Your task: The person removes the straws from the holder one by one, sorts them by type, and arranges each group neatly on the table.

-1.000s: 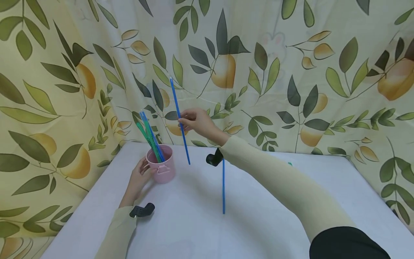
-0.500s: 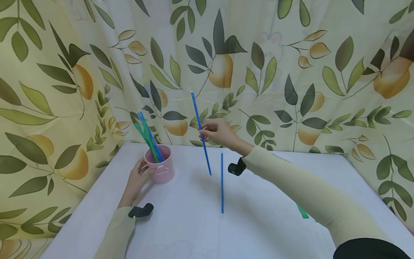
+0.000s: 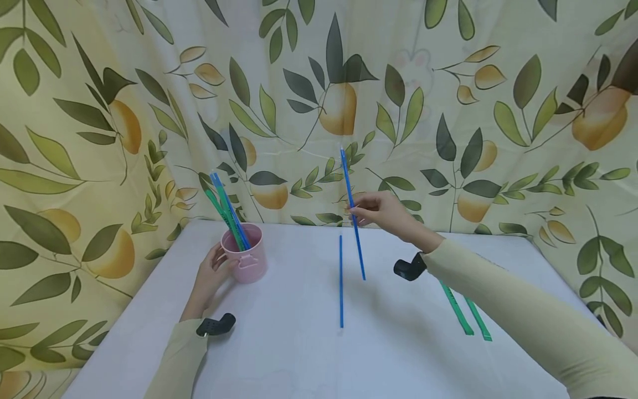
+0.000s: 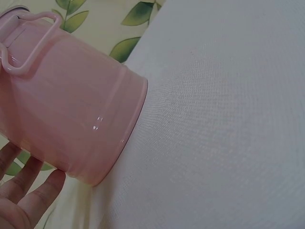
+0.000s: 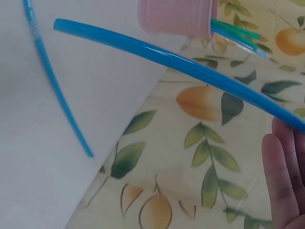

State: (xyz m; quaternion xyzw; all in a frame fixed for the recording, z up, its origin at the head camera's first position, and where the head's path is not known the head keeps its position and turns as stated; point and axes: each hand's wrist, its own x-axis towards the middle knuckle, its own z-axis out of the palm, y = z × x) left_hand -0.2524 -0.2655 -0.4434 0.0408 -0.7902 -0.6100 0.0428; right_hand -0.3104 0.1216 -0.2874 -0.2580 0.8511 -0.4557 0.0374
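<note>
My right hand (image 3: 384, 213) pinches a slim blue straw (image 3: 353, 216) between thumb and fingers, holding it nearly upright above the table. In the right wrist view this straw (image 5: 167, 59) crosses the picture, its lower end free. A second blue straw (image 3: 341, 282) lies on the white table just left of it. My left hand (image 3: 211, 274) holds the side of a pink cup (image 3: 251, 266) with small handles, fingers at its far side and thumb toward the front. In the left wrist view the cup (image 4: 76, 100) stands on the table. Several green and blue straws (image 3: 229, 213) lean inside it.
Two green straw-like strips (image 3: 456, 307) lie side by side on the right of the table (image 3: 279, 343), partly hidden by the right sleeve. A curtain (image 3: 309, 66) printed with leaves and fruit hangs behind the table and along its left.
My right hand has moved right and slightly down with the blue straw, away from the cup and past the straw on the table. The green strips have come into view. My left hand stays put.
</note>
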